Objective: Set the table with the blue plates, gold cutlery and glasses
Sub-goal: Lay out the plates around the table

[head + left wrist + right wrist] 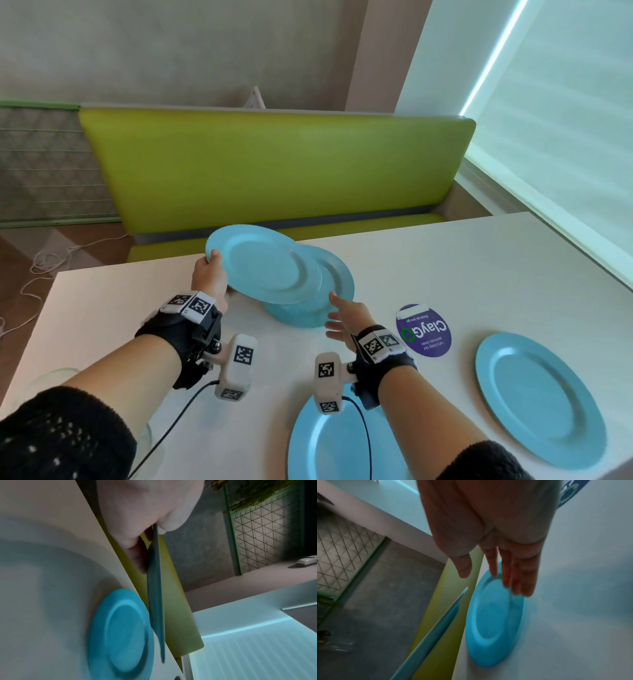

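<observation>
blue plate point(263, 263) pinched by left hand point(209, 278), right hand point(346, 320) spread

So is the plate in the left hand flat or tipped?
Tipped. The left hand holds the plate by its rim, lifted over another plate.

Four round blue plates with broad flat rims. The lifted plate point(265, 263) is tilted above the surface, its left rim pinched by the left hand point(209, 278), overlapping the far plate point(310, 310), which lies flat below it. A near plate point(320, 445) and a right plate point(539, 399) lie flat, well apart.
</observation>
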`<act>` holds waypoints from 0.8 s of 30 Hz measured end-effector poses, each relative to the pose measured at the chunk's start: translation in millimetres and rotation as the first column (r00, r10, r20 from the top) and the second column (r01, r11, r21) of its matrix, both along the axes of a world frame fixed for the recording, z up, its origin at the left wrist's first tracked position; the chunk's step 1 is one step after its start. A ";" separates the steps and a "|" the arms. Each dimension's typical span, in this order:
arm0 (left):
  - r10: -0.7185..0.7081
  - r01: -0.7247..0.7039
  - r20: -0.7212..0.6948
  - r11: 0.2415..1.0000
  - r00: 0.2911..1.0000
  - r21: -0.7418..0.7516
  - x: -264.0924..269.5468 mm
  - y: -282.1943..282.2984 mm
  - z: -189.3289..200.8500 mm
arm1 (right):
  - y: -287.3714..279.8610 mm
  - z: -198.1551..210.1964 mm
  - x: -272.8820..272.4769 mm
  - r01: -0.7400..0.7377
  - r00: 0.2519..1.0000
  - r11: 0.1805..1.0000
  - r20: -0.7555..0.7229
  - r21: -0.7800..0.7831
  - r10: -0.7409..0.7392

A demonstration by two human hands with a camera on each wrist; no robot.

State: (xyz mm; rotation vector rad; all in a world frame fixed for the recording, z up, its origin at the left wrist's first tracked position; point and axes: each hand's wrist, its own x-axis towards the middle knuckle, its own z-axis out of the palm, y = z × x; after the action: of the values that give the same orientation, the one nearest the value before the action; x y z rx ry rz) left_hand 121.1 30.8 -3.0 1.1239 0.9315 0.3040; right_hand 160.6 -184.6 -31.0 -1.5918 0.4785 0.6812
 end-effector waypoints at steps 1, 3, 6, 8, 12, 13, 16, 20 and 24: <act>-0.034 0.034 0.006 0.999 0.999 -0.012 1.6 -7.8 1.8 | -2.7 5.0 0.0 0.014 1.000 0.996 -0.002 0.084 -0.014; -0.098 0.098 0.010 0.995 0.995 -0.026 5.7 -25.1 4.3 | -10.4 14.3 1.1 0.072 0.997 0.974 -0.011 0.215 -0.071; -0.192 0.193 0.022 0.980 0.981 -0.040 13.7 -52.4 7.9 | -31.4 22.0 8.5 0.178 0.983 0.936 -0.007 0.303 -0.184; -0.277 0.279 0.041 0.957 0.960 -0.081 20.7 -70.4 10.7 | -51.6 24.4 16.4 0.225 0.971 0.924 0.007 0.309 -0.239; -0.392 0.390 -0.021 0.918 0.920 -0.065 35.2 -101.7 12.0 | -94.4 25.1 36.4 0.321 0.936 0.905 0.051 0.281 -0.348; -0.385 0.384 -0.064 0.923 0.921 -0.023 39.2 -106.8 10.8 | -105.9 24.9 42.2 0.350 0.924 0.896 0.055 0.272 -0.378; -0.345 0.352 -0.117 0.935 0.931 0.041 50.8 -113.0 6.4 | -142.5 13.2 61.6 0.429 0.895 0.877 0.032 0.217 -0.446; -0.318 0.325 -0.132 0.945 0.939 0.036 61.5 -112.5 2.4 | -189.6 -13.0 83.0 0.523 0.850 0.833 -0.041 0.182 -0.525; -0.312 0.323 -0.150 0.945 0.938 0.058 68.1 -115.8 2.3 | -214.5 -26.5 97.0 0.576 0.815 0.787 -0.084 0.219 -0.573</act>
State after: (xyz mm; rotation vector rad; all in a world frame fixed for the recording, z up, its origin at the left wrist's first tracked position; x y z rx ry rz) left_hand 189.2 -84.9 -0.7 1.3637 0.8480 -0.0018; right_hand 257.5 -399.1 -57.5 -1.1247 0.8210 0.2618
